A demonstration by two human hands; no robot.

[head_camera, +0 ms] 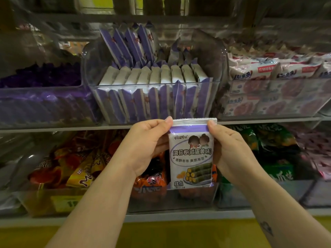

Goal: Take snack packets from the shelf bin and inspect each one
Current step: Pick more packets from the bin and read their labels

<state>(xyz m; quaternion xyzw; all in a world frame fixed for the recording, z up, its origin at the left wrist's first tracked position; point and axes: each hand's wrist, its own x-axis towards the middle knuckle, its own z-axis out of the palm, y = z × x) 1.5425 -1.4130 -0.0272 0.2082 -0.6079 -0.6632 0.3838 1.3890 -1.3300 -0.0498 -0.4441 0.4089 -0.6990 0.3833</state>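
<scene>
Work facing the grey two-tier shop shelving [71,128] and the clear, round-sided plastic bin [143,85] on its upper tier, packed with upright purple-and-white foil snack packets [155,76].

Out of that bin and held just below its front, over the lower tier: one flat purple-and-white packet printed with two cartoon figures and seaweed rolls [191,154], upright, front face toward the camera.

Clamped at both upper corners: by the left hand [145,145], with its thumb [166,122] on the front beside the crimped top seam and the other fingers curled behind, and by the right hand [231,151] in the same way, with its thumb [212,125] on the opposite corner.

Keep the pinch light and out at the edges, since the rolls inside are probably brittle. Tilt the film a little to throw off glare and read the front print. Slide both thumbs clear of the top seam and look along it for gaps or wrinkles, then check the bottom seam likewise. Press gently at the middle to judge whether air is held. Turn over for the back panel and date before deciding where to put it.
</scene>
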